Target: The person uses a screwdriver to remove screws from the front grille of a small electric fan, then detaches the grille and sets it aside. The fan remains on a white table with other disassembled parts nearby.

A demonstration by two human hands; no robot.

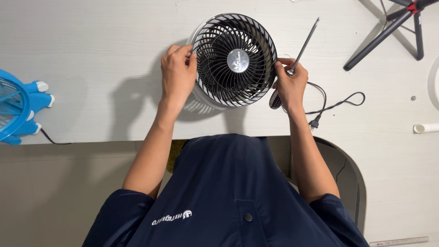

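**Two hands bracing a round fan on the table**

At the centre of the frame, the left hand (178, 68) is gripping the left rim of the black-and-white fan (234, 60), fingers curled onto the grille, seemingly steadying it. The right hand (290, 84) is pressing the opposite rim while also clutching a screwdriver (302, 45), shaft pointing to the upper right. The fan's cord (336, 104) is trailing right across the white table (91, 45). A blue fan (18, 110) is sitting at the left edge. No containers are showing.
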